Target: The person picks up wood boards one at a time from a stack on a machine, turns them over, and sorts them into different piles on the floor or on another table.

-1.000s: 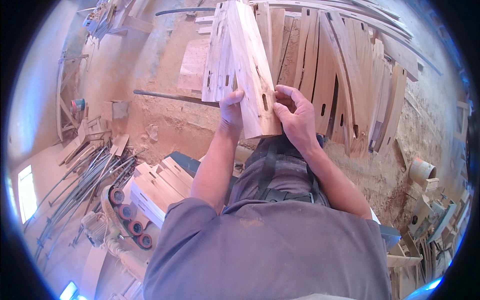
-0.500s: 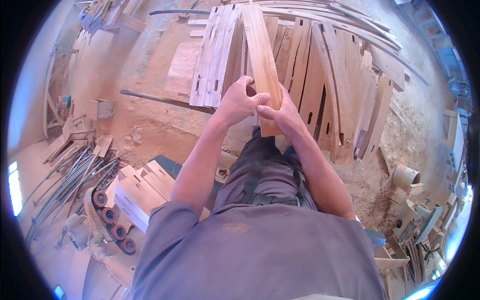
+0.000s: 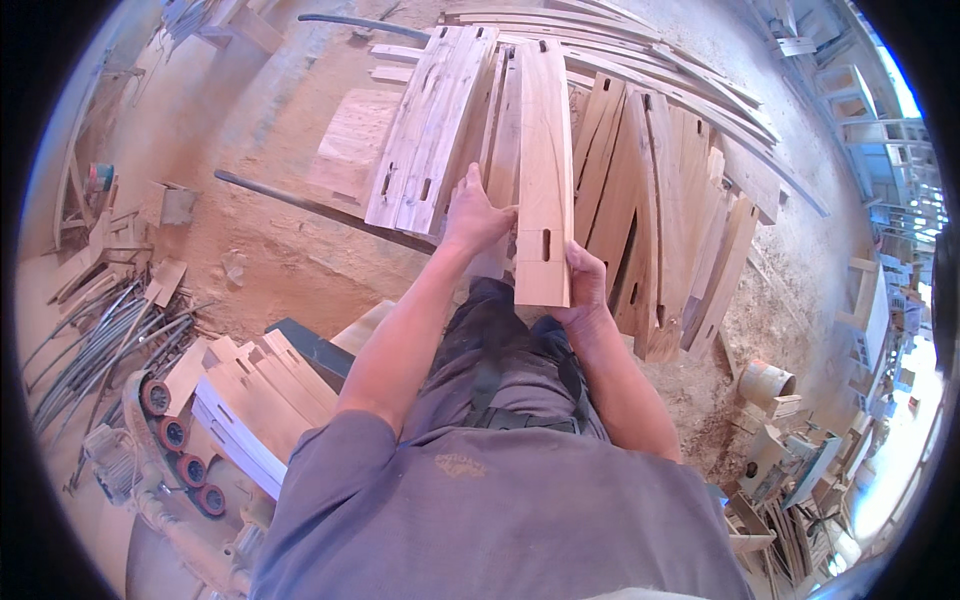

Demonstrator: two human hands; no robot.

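Observation:
A long pale wooden board point(image 3: 545, 160) points away from me, with a dark slot cut near each end. My right hand point(image 3: 584, 284) grips its near end along the right edge, the fingers partly hidden beneath. On the board's other side, my left hand point(image 3: 480, 212) has its fingers stretched forward, the thumb reaching to the board's left edge. Close by on the left lie whitish slotted boards point(image 3: 430, 130) side by side. Several browner slotted boards point(image 3: 640, 200) lean in a row on the right.
Long thin strips point(image 3: 690, 85) lie behind the boards. At lower left are metal rods point(image 3: 95, 350), stacked wood pieces point(image 3: 265, 385) and a machine with red-rimmed rollers point(image 3: 182, 450). A dusty bucket point(image 3: 767, 381) stands on the right. Sawdust covers the floor point(image 3: 270, 135).
The board has turned, so a face with slots now shows. My left hand has spread and shifted off its near end; my right hand has slid down to the end's right edge.

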